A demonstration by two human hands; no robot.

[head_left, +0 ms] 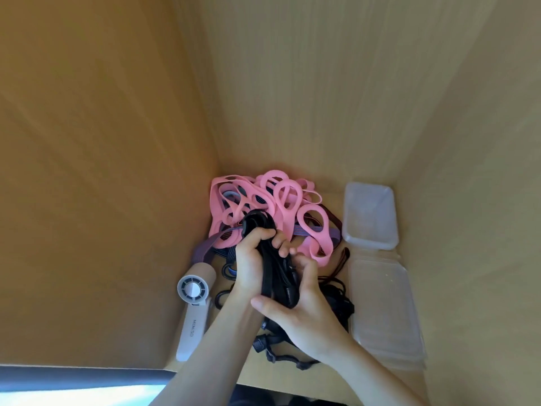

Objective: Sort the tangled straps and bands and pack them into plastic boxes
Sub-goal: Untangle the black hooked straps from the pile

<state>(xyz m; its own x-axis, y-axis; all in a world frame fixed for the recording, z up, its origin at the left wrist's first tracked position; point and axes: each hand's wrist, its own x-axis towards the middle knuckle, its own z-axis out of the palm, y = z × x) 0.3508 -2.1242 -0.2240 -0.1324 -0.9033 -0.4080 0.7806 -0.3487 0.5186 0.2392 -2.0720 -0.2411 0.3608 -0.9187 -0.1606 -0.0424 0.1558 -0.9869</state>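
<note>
Black strap bundle [276, 276] sits gathered in both your hands above the tangle, its long axis running away from you toward the pink bands [281, 197]. Your left hand [251, 265] clenches its far end; your right hand [298, 315] curls its fingers [307, 268] round the near end. The plastic boxes [370, 215] lie to your right, nearer the right hand, so carry it rightward.

text: MINISO | on: white handheld fan [191, 315] handle
</note>
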